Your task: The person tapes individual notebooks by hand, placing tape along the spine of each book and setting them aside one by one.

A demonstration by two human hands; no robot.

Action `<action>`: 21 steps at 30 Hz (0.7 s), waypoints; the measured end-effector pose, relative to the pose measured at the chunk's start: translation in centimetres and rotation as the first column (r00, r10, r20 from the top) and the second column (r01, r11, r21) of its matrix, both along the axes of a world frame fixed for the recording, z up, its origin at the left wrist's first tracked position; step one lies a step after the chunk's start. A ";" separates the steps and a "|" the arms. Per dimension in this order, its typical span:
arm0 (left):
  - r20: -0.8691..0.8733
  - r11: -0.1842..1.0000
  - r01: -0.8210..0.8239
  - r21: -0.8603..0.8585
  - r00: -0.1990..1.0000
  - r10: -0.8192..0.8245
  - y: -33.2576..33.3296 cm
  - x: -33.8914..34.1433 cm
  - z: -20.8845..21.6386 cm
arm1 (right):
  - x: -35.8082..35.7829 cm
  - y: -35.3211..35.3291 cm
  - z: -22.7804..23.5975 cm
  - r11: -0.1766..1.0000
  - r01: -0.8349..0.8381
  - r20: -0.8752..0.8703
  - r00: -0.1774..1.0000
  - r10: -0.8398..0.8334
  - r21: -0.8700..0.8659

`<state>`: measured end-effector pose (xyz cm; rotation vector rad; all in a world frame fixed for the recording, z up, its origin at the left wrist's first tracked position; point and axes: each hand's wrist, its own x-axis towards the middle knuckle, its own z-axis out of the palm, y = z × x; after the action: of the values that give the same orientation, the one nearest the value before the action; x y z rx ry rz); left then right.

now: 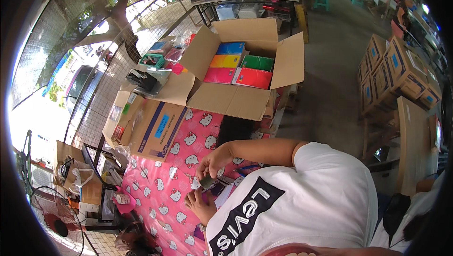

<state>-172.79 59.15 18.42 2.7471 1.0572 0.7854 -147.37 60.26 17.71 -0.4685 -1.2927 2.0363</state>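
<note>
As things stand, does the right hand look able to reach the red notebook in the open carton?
Probably yes, by stretching: the carton stands open and nothing covers the red notebook, but the right hand seems occupied with a dark green piece.

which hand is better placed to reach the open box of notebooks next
Right, probably: the right hand appears nearer the open box of notebooks. It would first have to release the dark green piece it holds; the left hand sits farther off.

Open carton [230, 98] beyond right hand [216, 160], notebooks [224, 61] inside; second carton [150, 135] left, on tablecloth [152, 197]; stacked boxes [388, 74] right.
</note>
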 end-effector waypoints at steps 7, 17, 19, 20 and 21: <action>-0.024 0.999 0.027 -0.045 0.999 -0.029 0.3 -0.5 -0.2 | -0.5 0.3 0.4 0.998 0.020 0.200 0.979 -0.032 0.062; -0.016 0.997 -0.013 -0.081 1.000 0.012 -0.3 0.0 0.5 | 8.8 1.9 -5.4 0.541 0.411 0.616 -0.066 -0.785 0.734; -0.032 0.994 -0.010 -0.106 0.999 0.007 -0.3 0.3 0.2 | 12.0 -0.1 -9.7 0.486 0.407 0.630 -0.411 -0.659 0.773; -0.043 0.994 -0.029 -0.105 0.999 0.025 -0.1 0.1 0.3 | 11.0 0.8 -8.6 0.533 0.438 0.674 -0.279 -0.684 0.723; -0.052 0.996 -0.036 -0.086 0.998 0.032 0.0 -0.3 0.1 | 10.1 1.3 -7.5 0.585 0.458 0.705 -0.143 -0.695 0.670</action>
<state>-173.10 59.13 18.56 2.6963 1.1225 0.6613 -137.26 61.60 10.21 -2.0960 -1.3988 0.5313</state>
